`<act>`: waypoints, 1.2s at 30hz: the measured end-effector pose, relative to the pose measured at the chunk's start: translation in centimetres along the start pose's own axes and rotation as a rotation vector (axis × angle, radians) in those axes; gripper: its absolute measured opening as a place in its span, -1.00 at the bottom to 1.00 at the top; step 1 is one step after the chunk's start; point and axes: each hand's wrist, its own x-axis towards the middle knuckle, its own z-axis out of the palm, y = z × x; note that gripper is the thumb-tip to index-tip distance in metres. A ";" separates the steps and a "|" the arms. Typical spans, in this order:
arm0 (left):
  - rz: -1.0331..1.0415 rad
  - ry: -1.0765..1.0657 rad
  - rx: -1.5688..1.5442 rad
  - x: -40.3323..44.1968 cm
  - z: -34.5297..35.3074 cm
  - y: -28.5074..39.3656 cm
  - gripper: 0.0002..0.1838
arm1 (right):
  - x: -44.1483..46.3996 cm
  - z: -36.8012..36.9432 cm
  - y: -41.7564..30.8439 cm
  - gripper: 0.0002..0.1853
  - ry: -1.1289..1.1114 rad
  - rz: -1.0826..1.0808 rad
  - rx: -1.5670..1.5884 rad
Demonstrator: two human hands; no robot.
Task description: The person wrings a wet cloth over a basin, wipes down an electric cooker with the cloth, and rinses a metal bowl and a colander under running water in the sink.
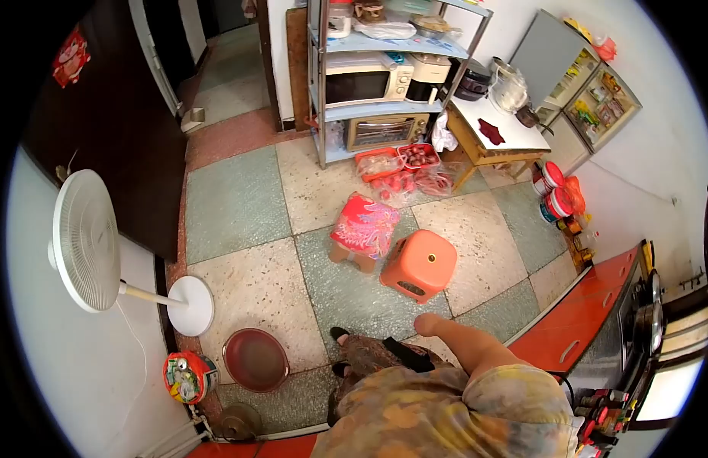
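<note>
My right hand (426, 324) hangs low at the end of my bare forearm, close to the front edge of an orange plastic stool (426, 259) and apart from it. Its fingers are too small and foreshortened to make out. My left hand does not show; my patterned shirt fills the bottom of the view. Left of the orange stool stands a small stool with a red patterned cover (365, 226). A black item (407, 355) lies across my dark trousers.
A white fan (190, 305), a reddish-brown basin (256, 360) and a filled bin (190, 377) stand at the left. Ahead are a metal shelf (319, 99), bagged produce, a small table (514, 133) and an open fridge (549, 57). Red cabinets (579, 305) line the right.
</note>
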 end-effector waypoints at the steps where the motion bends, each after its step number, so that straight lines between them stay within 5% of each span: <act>1: 0.009 -0.028 0.006 0.4 0.7 0.4 -0.35 | -1.0 -0.7 -0.3 -0.77 0.030 0.085 0.105; 9: 0.070 -0.232 0.088 1.4 6.2 4.9 -0.51 | -6.8 -3.6 1.2 -0.75 0.313 0.347 0.594; 19: -0.111 -0.401 0.187 -1.4 14.4 8.8 -0.68 | -11.3 5.8 15.6 -0.70 0.322 0.480 0.695; 24: -0.250 -0.467 0.241 -0.7 16.4 7.3 -0.73 | -16.2 10.3 21.9 -0.72 0.546 0.841 0.858; 28: -0.324 -0.546 0.216 0.0 16.5 7.7 -0.74 | -19.3 11.1 23.6 -0.71 0.522 0.846 0.841; 31: -0.206 -0.507 0.241 -6.0 18.8 13.4 -0.85 | -19.7 11.9 23.9 -0.73 0.434 0.812 1.219; 34: -0.094 -0.514 0.397 -2.6 18.1 7.3 -0.81 | -19.4 11.8 22.5 -0.79 0.427 0.738 1.601; 36: 0.014 -0.432 0.638 -2.7 16.7 4.5 -0.71 | -17.0 10.3 24.1 -0.78 0.316 0.584 1.525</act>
